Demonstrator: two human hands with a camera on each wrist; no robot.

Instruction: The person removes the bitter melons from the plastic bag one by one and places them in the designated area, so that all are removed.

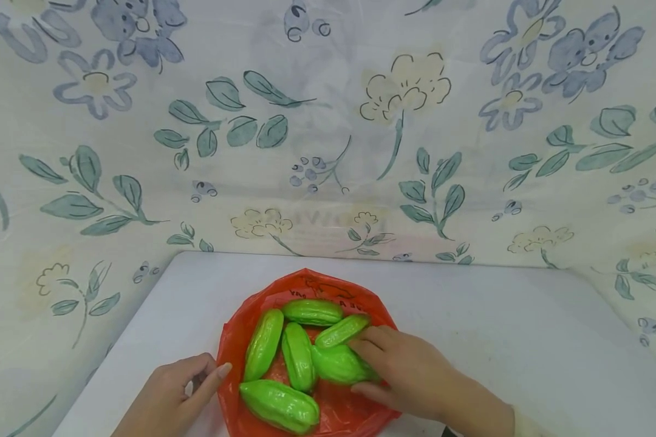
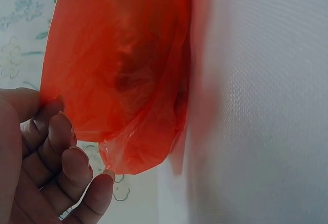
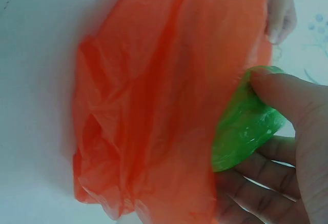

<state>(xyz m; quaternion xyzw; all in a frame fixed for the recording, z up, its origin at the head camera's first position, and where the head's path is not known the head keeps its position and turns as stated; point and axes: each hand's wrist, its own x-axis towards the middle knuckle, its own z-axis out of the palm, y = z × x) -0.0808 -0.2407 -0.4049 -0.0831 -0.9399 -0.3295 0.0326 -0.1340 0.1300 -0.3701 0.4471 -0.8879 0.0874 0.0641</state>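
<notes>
A red plastic bag (image 1: 233,340) stands with its mouth spread wide on the white table. Inside it lie several glossy green star fruits, among them a long one (image 1: 264,345) at the left and another (image 1: 280,405) at the near side. My left hand (image 1: 166,391) pinches the bag's left rim between thumb and forefinger, its other fingers loosely bent in the left wrist view. At the bag's right side, my right hand (image 1: 415,373) grips a plump star fruit (image 1: 339,364), thumb on one side and fingers on the other. The right wrist view shows this star fruit (image 3: 243,126) at the bag's edge.
The white table (image 1: 486,328) extends to both sides of the bag. A pale cloth (image 1: 328,145) with blue flowers and green leaves hangs behind the table and along its sides. Dark writing marks the far inner wall of the bag.
</notes>
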